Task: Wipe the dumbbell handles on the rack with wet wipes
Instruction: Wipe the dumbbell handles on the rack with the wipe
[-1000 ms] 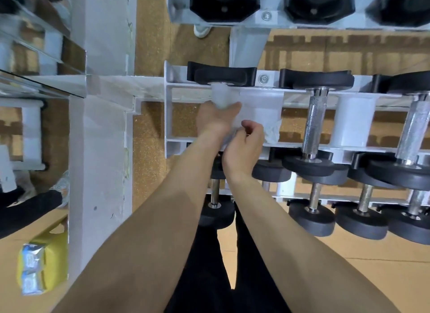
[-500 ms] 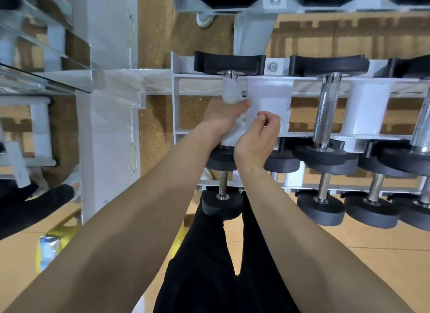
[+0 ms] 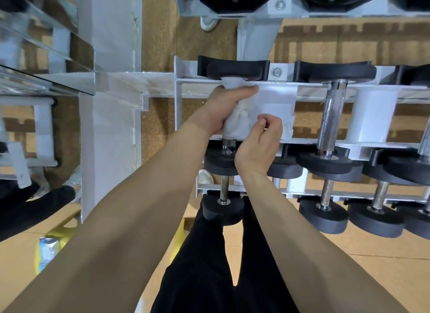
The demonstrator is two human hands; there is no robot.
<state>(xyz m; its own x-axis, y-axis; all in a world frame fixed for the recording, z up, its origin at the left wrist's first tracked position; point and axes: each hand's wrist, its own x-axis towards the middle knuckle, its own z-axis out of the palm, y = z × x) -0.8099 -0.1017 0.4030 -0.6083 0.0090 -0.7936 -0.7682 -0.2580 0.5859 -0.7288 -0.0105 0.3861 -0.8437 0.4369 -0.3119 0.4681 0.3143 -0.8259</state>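
left hand wrapped tight round wipe on handle | right hand pinching wipe | white rack | tan floor

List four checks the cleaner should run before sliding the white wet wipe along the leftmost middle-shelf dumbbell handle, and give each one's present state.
1. White wet wipe wrapped around the knurled steel handle: ok.
2. Left hand closed over the wipe: ok.
3. Right hand pinching the wipe's loose edge: ok.
4. Black rubber dumbbell head seated in the white metal rack: ok.
5. Wipe damp enough: cannot tell.
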